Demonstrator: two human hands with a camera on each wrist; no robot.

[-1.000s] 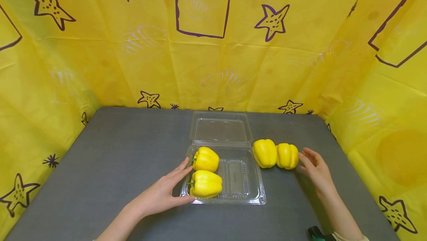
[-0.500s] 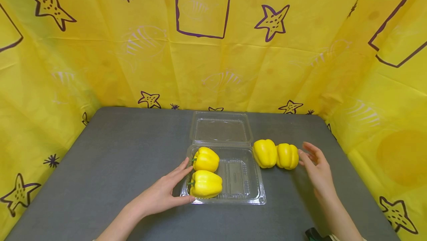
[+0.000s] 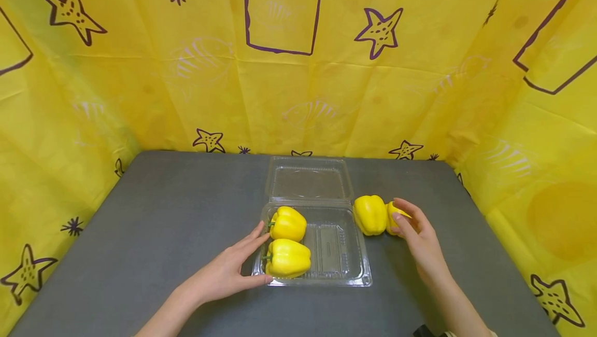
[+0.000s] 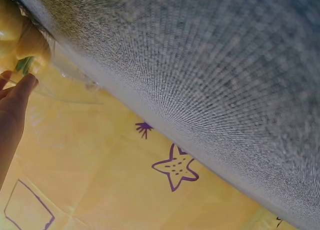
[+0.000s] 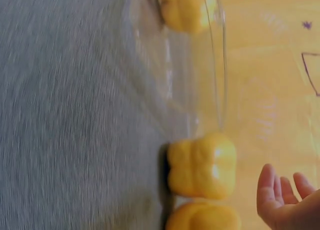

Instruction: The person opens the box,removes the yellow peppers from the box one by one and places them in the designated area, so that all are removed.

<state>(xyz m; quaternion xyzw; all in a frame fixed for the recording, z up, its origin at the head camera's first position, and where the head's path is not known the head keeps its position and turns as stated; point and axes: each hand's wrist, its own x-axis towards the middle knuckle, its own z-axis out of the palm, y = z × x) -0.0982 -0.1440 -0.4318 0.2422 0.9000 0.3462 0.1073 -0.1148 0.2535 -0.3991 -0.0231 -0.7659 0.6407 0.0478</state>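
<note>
A clear plastic clamshell container point(image 3: 331, 254) lies on the table with its lid point(image 3: 310, 179) folded back. Two yellow bell peppers, a rear one point(image 3: 289, 224) and a front one point(image 3: 288, 258), sit in its left half, green stems toward the left. My left hand point(image 3: 228, 269) rests at the container's left side, fingers extended at the rim and thumb at the front corner. Right of the container, a third bell pepper point(image 3: 370, 215) stands beside a fourth point(image 3: 393, 225). My right hand point(image 3: 422, 243) is over that outer one, partly hiding it; its fingers look loosely bent and apart in the right wrist view.
The dark grey table point(image 3: 186, 212) is bordered by a yellow cloth point(image 3: 298, 83) printed with starfish and fish, at the back and both sides. Close to my right forearm, a small black object point(image 3: 423, 331) shows at the bottom edge.
My right hand has moved left, from beside the outermost bell pepper to over it. The left hand, the container and the peppers have stayed in place.
</note>
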